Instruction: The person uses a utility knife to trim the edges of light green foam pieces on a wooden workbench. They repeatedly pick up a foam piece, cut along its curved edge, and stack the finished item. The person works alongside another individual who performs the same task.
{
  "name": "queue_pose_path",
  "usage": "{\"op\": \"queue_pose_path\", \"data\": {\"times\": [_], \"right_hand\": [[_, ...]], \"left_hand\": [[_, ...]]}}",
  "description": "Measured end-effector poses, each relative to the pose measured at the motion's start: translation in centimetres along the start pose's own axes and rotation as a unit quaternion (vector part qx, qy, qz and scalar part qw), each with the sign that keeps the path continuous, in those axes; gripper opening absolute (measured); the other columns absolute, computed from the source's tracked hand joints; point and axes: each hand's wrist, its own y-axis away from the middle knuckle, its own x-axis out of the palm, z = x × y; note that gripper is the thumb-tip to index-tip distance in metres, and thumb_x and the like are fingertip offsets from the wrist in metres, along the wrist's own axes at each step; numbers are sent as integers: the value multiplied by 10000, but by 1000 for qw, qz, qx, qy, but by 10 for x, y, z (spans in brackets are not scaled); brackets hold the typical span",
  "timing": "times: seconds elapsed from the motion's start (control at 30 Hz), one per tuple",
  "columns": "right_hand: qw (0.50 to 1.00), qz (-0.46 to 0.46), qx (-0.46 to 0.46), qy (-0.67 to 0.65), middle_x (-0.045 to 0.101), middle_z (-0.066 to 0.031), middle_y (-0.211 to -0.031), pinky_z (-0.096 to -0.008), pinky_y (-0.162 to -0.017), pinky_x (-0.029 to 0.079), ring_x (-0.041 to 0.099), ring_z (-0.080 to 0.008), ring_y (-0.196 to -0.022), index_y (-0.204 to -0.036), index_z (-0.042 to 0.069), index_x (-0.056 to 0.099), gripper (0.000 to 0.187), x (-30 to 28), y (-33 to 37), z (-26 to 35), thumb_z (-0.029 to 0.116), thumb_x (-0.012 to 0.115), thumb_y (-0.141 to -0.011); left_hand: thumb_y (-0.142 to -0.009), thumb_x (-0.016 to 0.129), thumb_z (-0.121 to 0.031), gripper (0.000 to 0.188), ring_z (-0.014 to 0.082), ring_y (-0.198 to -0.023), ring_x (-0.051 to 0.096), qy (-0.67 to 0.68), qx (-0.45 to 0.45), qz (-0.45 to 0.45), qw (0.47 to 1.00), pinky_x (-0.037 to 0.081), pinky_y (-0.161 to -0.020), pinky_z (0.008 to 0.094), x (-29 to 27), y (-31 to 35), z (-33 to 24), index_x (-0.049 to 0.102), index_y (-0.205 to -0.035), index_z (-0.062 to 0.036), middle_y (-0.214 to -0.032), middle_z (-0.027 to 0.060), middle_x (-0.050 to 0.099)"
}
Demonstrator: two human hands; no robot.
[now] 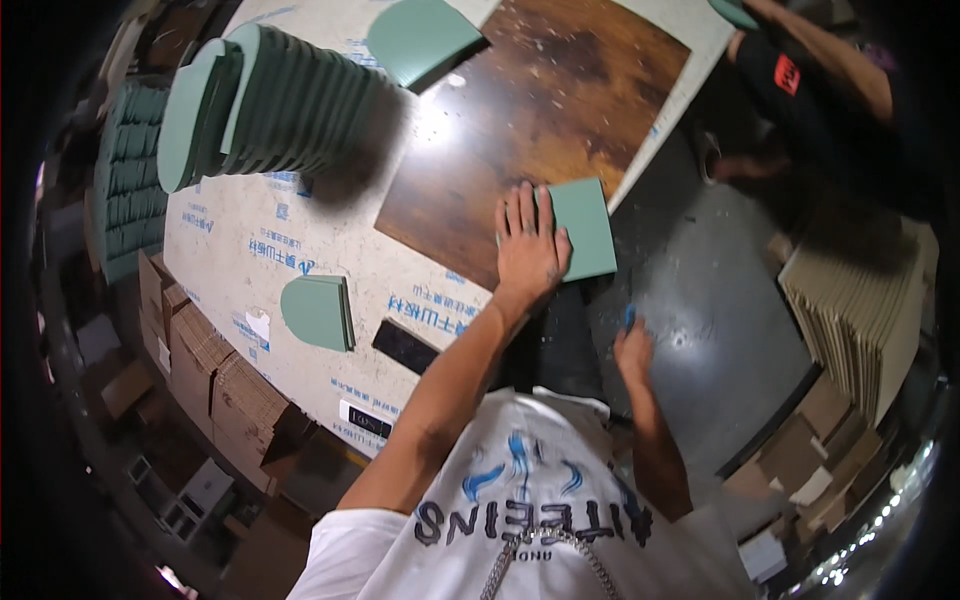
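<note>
My left hand [530, 250] lies flat with its fingers stretched out on a pale green panel [590, 225]. That panel rests at the near edge of a dark brown wood-grain board [560, 90], and its right part sticks out past the board. Lower and to the right, my right hand [633, 350] is closed around a small blue tool [629, 318], held apart from the panel. The tool's exact kind is too small to make out.
A tall stack of rounded green panels [300, 110] stands at the far left of the white, blue-printed table [220, 235]. More green panels [420, 40] lie at the back, others [315, 312] near a black phone [405, 346]. A co-worker's arm [840, 60] and stacked cardboard [855, 300] are right.
</note>
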Motion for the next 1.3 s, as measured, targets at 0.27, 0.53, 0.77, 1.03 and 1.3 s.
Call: {"op": "queue_pose_path", "data": {"times": [0.27,0.53,0.77,1.03,1.3], "right_hand": [[744,22,-120,-657,670,-118,-1119,-336,-740,617,700,-201,-869,-1318,-19,569,418,-44,-2,101,100,711,-943],[759,-146,-152,-616,680,-8,-831,-282,-697,474,588,-97,-757,-978,4,734,241,-64,13,121,224,785,-893],[733,-159,-187,-635,701,-145,-825,-310,-519,575,738,-248,-637,-1013,-63,574,366,-88,20,161,270,717,-960],[826,-80,-126,-544,701,-118,-778,-304,-451,527,662,-175,-546,-971,10,558,273,-64,32,57,271,626,-1016],[910,20,-163,-381,652,-110,-806,-328,-475,541,658,-184,-555,-1272,-4,487,309,-80,51,54,144,568,-1013]], "left_hand": [[-952,544,-329,658,447,-1378,363,-34,6,-44,998,268,-1124,589,-3,-9,0,404,-1477,44,-1482,270,414],[-904,751,-387,599,272,-956,703,409,-358,304,783,570,-802,344,-69,-25,40,598,-1291,43,-1142,152,699],[-990,644,-122,305,104,-921,618,590,-109,108,792,496,-815,250,-154,-34,20,630,-1251,36,-988,47,691],[-862,740,-257,441,393,-1354,437,160,196,177,951,305,-1104,608,-62,4,12,632,-1253,-82,-1419,185,496],[-976,540,-425,673,392,-1467,294,10,-90,-11,996,189,-1153,651,-11,-10,30,425,-1462,26,-1567,240,362]]}}
